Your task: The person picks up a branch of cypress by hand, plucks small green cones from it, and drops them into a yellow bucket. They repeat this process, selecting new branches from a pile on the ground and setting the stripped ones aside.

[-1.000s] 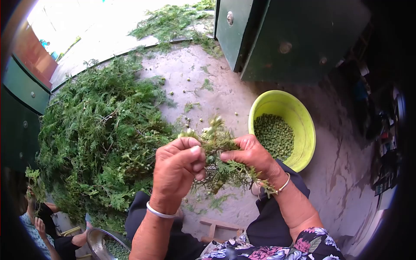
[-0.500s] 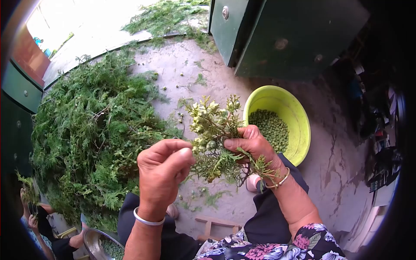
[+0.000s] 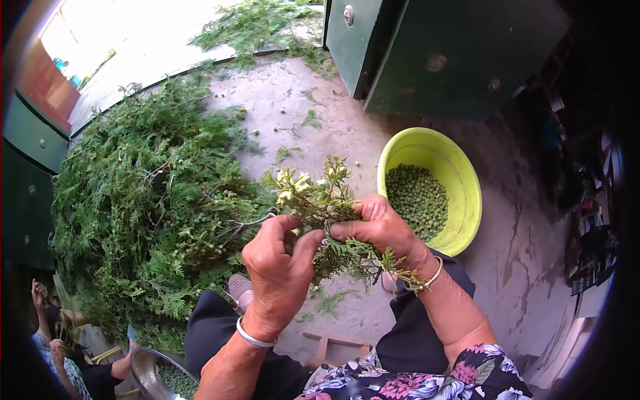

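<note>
My right hand (image 3: 387, 233) grips an evergreen sprig (image 3: 333, 193) with scaly, cypress-like leaves and pale green knobbly cones (image 3: 293, 187) at its top. The thumb presses on the stems, and leafy tips stick out below the fingers toward the wrist. Against the sprig's left side, my left hand (image 3: 280, 267) has its thumb and forefinger curled around a green cone (image 3: 291, 239), partly hidden by the fingers. Just beyond the right hand stands a yellow-green tub (image 3: 467, 207), with many small green cones (image 3: 417, 197) in its bottom.
A large heap of cut evergreen branches (image 3: 140, 213) covers the floor at left. More branches (image 3: 257, 27) lie beyond the doorway. Green metal doors (image 3: 433, 67) stand behind the tub. At lower left, another person's hands (image 3: 57, 350) are near a metal basin (image 3: 143, 373) of cones.
My left hand has moved right and slightly down, from beside the sprig to its stems. The sprig's top has tipped left and lower. My right hand keeps its grip.
</note>
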`<act>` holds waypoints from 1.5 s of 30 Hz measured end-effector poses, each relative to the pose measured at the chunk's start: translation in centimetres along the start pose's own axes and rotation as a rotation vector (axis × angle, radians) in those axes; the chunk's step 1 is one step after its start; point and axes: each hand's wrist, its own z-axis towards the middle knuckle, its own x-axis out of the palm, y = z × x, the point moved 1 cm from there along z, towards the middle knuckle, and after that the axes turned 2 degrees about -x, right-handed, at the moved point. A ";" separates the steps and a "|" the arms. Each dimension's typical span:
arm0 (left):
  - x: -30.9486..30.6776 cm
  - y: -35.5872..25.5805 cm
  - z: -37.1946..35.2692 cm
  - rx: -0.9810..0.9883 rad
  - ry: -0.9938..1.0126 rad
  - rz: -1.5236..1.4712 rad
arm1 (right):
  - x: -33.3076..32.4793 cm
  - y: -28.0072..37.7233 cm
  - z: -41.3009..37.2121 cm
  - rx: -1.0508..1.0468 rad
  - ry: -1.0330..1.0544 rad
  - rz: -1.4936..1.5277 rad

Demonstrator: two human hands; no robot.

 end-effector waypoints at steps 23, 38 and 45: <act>-3.9 2.3 2.8 -0.759 0.254 -1.508 | -1.6 0.8 -1.3 0.100 -0.101 0.186; -1.9 0.0 0.7 -0.245 0.298 -0.297 | -0.8 0.8 -1.0 0.143 -0.076 0.120; -1.8 -0.5 0.7 -0.154 0.292 -0.185 | -1.6 -0.8 -0.5 0.131 -0.027 0.100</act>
